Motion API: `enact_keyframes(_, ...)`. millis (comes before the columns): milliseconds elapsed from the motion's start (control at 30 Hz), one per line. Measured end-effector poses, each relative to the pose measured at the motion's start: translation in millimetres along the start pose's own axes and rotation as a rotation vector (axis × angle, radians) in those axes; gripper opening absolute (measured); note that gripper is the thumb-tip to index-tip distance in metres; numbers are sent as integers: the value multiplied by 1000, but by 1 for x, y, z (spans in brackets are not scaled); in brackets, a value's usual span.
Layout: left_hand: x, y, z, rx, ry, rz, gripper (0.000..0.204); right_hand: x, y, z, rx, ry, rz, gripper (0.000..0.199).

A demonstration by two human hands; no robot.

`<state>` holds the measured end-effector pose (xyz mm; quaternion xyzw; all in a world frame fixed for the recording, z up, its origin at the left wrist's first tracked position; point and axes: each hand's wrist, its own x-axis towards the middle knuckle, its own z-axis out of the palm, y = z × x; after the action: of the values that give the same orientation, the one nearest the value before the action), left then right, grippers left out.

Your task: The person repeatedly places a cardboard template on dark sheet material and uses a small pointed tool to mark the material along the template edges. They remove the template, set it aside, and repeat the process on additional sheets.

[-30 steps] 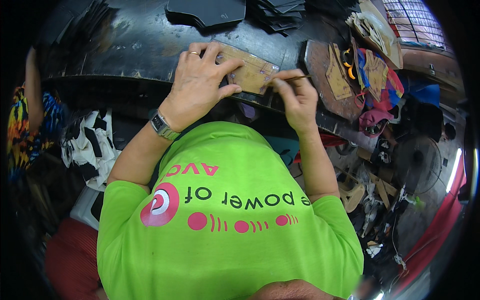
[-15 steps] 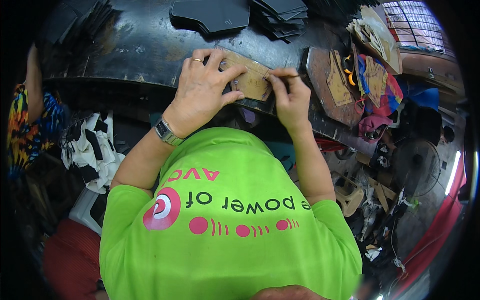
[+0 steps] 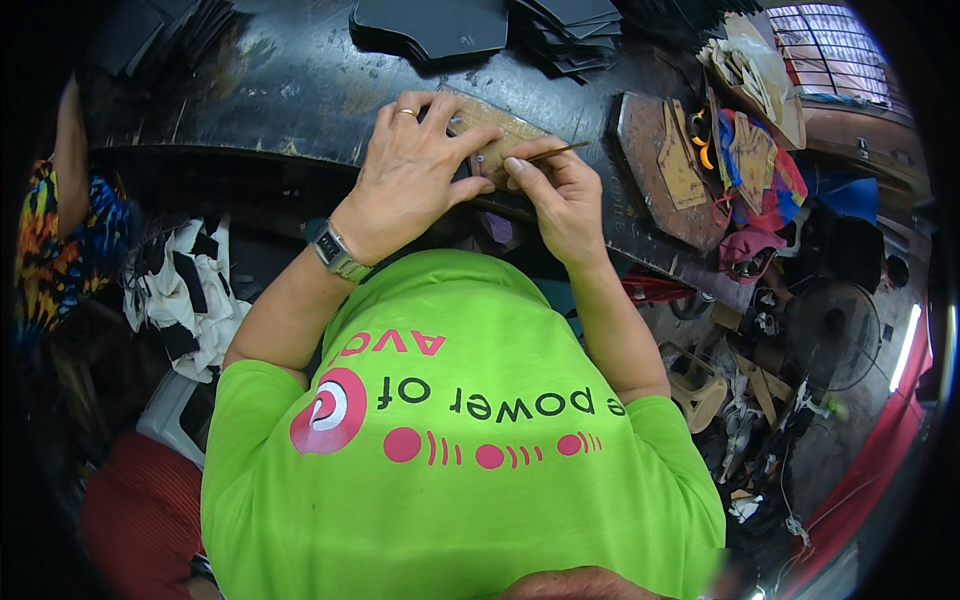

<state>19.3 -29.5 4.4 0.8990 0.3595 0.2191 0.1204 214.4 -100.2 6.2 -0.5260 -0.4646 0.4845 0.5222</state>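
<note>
A flat tan pattern template (image 3: 500,128) with ink marks lies near the front edge of the dark worktable, partly covered by my hands. My left hand (image 3: 402,165) rests on its left side, fingers spread, thumb along the near edge. Over its right side, my right hand (image 3: 562,195) pinches a thin, dark, pen-like stick (image 3: 560,151) between thumb and fingers. The stick's lower tip is hidden by the fingers and cannot be made out.
Stacks of black cut sheets (image 3: 430,30) and black cut pieces (image 3: 568,35) stand behind the template. At right, a worn board (image 3: 645,195) bears more tan templates (image 3: 680,160) and orange-handled scissors (image 3: 706,155). Another person's arm (image 3: 70,165) shows at far left.
My right hand has moved left and closer over the template, and the thin stick now shows in its fingers. My left hand stays spread on the template.
</note>
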Motion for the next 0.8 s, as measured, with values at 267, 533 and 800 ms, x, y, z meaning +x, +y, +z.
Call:
enact_keyframes(267,-14,-30,-15,-152,-118,111,64,2,10,-5,-226,-75,-30,11)
enact_keyframes(533,-19,-29,-15,-169,-163,87,68,0,5,6,-495,-103,-214,10)
enact_keyframes(800,-21,-24,-19,-150,-185,71,75,4,10,18,-304,41,-155,10)
